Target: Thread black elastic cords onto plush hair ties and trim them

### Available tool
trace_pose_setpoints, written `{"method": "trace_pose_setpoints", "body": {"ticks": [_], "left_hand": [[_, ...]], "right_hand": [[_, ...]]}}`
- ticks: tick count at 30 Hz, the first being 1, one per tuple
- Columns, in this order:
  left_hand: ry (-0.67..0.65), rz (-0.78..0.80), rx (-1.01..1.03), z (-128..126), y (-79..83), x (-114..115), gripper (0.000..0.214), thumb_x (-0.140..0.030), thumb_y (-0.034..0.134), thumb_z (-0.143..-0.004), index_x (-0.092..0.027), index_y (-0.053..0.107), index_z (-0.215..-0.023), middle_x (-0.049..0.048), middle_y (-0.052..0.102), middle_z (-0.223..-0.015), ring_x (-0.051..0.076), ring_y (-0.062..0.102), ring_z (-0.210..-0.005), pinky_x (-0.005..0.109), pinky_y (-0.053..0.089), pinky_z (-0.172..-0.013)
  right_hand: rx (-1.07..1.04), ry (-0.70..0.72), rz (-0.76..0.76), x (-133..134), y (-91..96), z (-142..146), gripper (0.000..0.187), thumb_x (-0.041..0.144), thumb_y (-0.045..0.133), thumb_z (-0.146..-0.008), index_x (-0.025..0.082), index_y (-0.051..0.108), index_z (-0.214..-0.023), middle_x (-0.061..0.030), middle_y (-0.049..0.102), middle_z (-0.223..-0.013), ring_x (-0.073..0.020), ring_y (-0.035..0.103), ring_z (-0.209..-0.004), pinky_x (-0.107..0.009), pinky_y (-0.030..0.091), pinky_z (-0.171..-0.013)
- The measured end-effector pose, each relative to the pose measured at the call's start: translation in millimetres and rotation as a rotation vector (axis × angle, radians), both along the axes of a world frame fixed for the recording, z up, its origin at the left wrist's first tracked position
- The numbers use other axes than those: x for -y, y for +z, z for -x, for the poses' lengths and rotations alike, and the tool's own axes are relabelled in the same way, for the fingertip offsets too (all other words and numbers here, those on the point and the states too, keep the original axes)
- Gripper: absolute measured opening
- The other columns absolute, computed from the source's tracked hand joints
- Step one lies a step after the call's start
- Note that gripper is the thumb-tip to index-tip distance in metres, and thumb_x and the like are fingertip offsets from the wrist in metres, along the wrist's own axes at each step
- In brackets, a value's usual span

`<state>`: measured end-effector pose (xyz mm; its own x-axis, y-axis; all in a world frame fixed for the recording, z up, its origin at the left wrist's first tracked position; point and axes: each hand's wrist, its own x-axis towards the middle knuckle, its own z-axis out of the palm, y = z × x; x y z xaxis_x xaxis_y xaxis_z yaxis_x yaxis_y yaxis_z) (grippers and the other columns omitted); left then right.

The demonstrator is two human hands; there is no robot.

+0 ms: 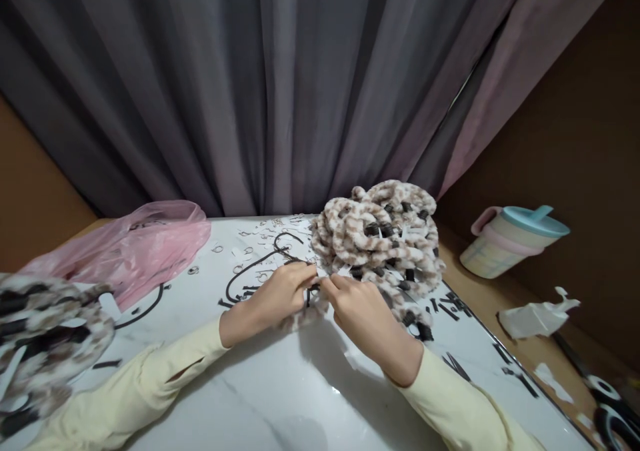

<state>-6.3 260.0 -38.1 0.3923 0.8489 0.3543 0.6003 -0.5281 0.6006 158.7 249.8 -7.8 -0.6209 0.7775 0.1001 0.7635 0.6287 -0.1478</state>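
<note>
My left hand point(283, 294) and my right hand point(363, 314) meet over the middle of the table, thumbs and fingertips pinched close together. Between and below them shows part of a fluffy white-and-brown loop point(305, 317) with a dark strip at its upper end. The fingers hide the exact spot they pinch. Just behind my right hand rises a pile of similar fluffy loops point(380, 231) with black bands and white tags. More such loops point(50, 344) lie at the left edge, beside my left forearm.
A crumpled pink plastic bag point(165, 244) lies back left. Black cords point(255, 264) and small scattered bits cover the white tabletop point(240, 384) toward the back. Right of it are a cup with a blue lid point(515, 241), a tissue pack point(537, 314) and scissors point(613, 411). Grey curtains hang behind.
</note>
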Motion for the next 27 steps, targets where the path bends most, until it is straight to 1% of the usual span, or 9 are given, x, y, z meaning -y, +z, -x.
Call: {"method": "trace_pose_setpoints", "body": {"ticks": [3, 5, 7, 10, 12, 14, 17, 21, 27], "left_hand": [[0.007, 0.091, 0.034, 1.0, 5.0, -0.2, 0.025, -0.016, 0.040, -0.082, -0.017, 0.032, -0.059, -0.0030, 0.035, -0.054, 0.011, 0.033, -0.053, 0.023, 0.024, -0.053], [0.017, 0.155, 0.075, 2.0, 8.6, 0.8, 0.027, -0.023, 0.041, -0.085, -0.017, 0.035, -0.060, -0.0038, 0.034, -0.053, 0.011, 0.032, -0.052, 0.022, 0.024, -0.051], [0.002, 0.243, 0.139, 2.7, 12.3, 2.0, 0.027, -0.027, 0.041, -0.086, -0.016, 0.038, -0.061, -0.0039, 0.033, -0.054, 0.010, 0.032, -0.052, 0.021, 0.025, -0.051], [-0.070, 0.368, 0.235, 2.4, 17.3, 3.0, 0.028, -0.030, 0.042, -0.086, -0.016, 0.041, -0.062, -0.0030, 0.038, -0.057, 0.010, 0.035, -0.054, 0.020, 0.027, -0.052], [-0.101, 0.408, 0.260, 1.2, 19.9, 3.7, 0.029, -0.032, 0.043, -0.085, -0.016, 0.042, -0.061, -0.0022, 0.042, -0.058, 0.010, 0.037, -0.054, 0.021, 0.028, -0.052], [-0.092, 0.430, 0.266, -0.2, 21.5, 4.9, 0.029, -0.034, 0.044, -0.084, -0.016, 0.045, -0.062, -0.0021, 0.043, -0.057, 0.010, 0.038, -0.052, 0.021, 0.029, -0.051], [-0.065, 0.436, 0.253, -1.3, 21.9, 6.5, 0.028, -0.034, 0.045, -0.084, -0.016, 0.046, -0.064, -0.0032, 0.041, -0.056, 0.010, 0.038, -0.052, 0.020, 0.029, -0.051], [-0.038, 0.355, 0.176, -0.7, 19.1, 6.5, 0.025, -0.034, 0.044, -0.087, -0.015, 0.048, -0.070, -0.0036, 0.045, -0.061, 0.010, 0.039, -0.057, 0.020, 0.029, -0.054], [0.038, 0.256, 0.154, -6.0, 15.0, 9.7, 0.028, -0.034, 0.036, -0.091, -0.016, 0.044, -0.072, -0.0038, 0.043, -0.064, 0.010, 0.041, -0.061, 0.021, 0.029, -0.057]], "right_hand": [[0.008, 0.029, -0.069, -3.7, 4.7, -3.4, 0.020, -0.004, 0.044, -0.079, 0.012, 0.057, -0.081, -0.0061, 0.051, -0.072, -0.0152, 0.046, -0.066, -0.029, 0.009, -0.053], [-0.014, 0.044, -0.079, -7.9, 4.0, -5.5, 0.019, -0.002, 0.045, -0.080, 0.013, 0.057, -0.081, -0.0039, 0.050, -0.071, -0.0136, 0.043, -0.063, -0.028, 0.011, -0.053], [-0.045, 0.050, -0.056, -12.3, 1.9, -7.5, 0.021, -0.002, 0.046, -0.079, 0.014, 0.057, -0.081, -0.0017, 0.050, -0.070, -0.0114, 0.040, -0.059, -0.026, 0.013, -0.053], [-0.097, 0.063, -0.010, -18.5, -2.4, -10.0, 0.026, -0.006, 0.043, -0.075, 0.014, 0.058, -0.079, 0.0000, 0.050, -0.069, -0.0088, 0.037, -0.054, -0.024, 0.017, -0.053], [-0.133, 0.068, 0.024, -22.3, -5.2, -10.9, 0.028, -0.008, 0.040, -0.073, 0.013, 0.058, -0.075, -0.0002, 0.050, -0.068, -0.0083, 0.036, -0.054, -0.022, 0.020, -0.054], [-0.168, 0.077, 0.058, -25.4, -7.1, -11.0, 0.027, -0.008, 0.039, -0.072, 0.012, 0.057, -0.071, -0.0008, 0.051, -0.066, -0.0084, 0.039, -0.056, -0.021, 0.022, -0.056], [-0.212, 0.086, 0.102, -28.1, -7.6, -10.2, 0.026, -0.008, 0.039, -0.072, 0.012, 0.055, -0.066, -0.0017, 0.053, -0.066, -0.0089, 0.043, -0.060, -0.019, 0.025, -0.057], [-0.259, 0.075, 0.156, -28.7, -7.7, -9.2, 0.026, -0.007, 0.039, -0.068, 0.012, 0.056, -0.068, -0.0024, 0.057, -0.067, -0.0094, 0.046, -0.060, -0.018, 0.025, -0.057], [-0.313, -0.016, 0.191, -28.2, -12.5, -7.6, 0.021, -0.004, 0.040, -0.066, 0.012, 0.052, -0.061, -0.0001, 0.047, -0.051, -0.0081, 0.031, -0.049, -0.020, 0.019, -0.052]]}}
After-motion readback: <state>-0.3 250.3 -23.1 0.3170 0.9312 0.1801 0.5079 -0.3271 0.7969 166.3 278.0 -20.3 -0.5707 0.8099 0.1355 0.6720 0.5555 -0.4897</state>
